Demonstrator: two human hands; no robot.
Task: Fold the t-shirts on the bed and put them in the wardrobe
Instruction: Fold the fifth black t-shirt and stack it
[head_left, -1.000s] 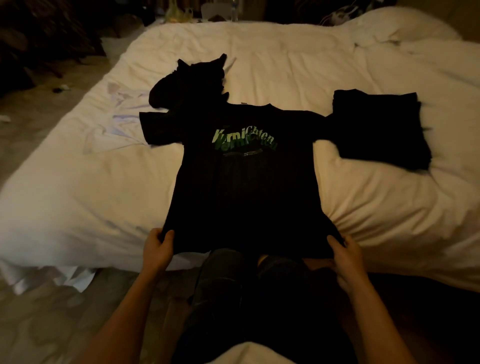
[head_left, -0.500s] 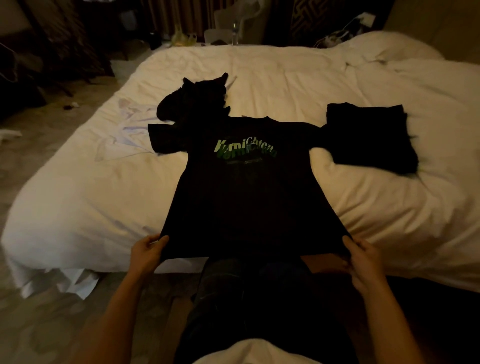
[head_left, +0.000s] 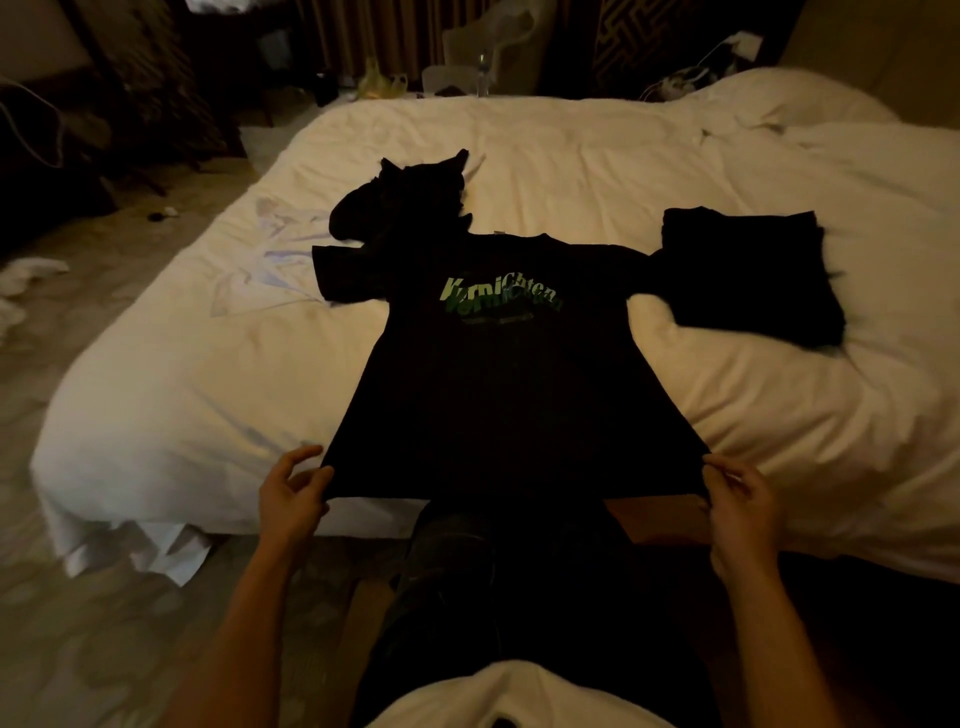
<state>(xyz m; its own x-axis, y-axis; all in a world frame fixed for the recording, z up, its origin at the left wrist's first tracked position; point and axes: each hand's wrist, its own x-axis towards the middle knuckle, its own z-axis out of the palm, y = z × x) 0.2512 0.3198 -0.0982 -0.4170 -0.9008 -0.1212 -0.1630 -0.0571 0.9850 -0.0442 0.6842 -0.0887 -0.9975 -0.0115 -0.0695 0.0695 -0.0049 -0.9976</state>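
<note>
A black t-shirt with green lettering (head_left: 509, 384) lies spread face up on the white bed (head_left: 218, 395), sleeves out, hem toward me at the bed's near edge. My left hand (head_left: 293, 493) pinches the hem's left corner. My right hand (head_left: 740, 501) pinches the right corner. A folded black t-shirt (head_left: 748, 275) rests on the bed to the right, touching the spread shirt's right sleeve. A crumpled black garment (head_left: 410, 197) sits just beyond the left sleeve.
A pale crumpled cloth (head_left: 270, 260) lies on the bed's left side. A pillow (head_left: 789, 98) is at the far right. Dark furniture (head_left: 104, 104) stands at the left, and a table with a bottle (head_left: 483, 73) beyond the bed. White scraps (head_left: 26, 275) litter the floor.
The hem corners have been drawn wider apart and the shirt lies flatter. My hands shifted from gripping the hem to pinching its corners. The camera tilted up.
</note>
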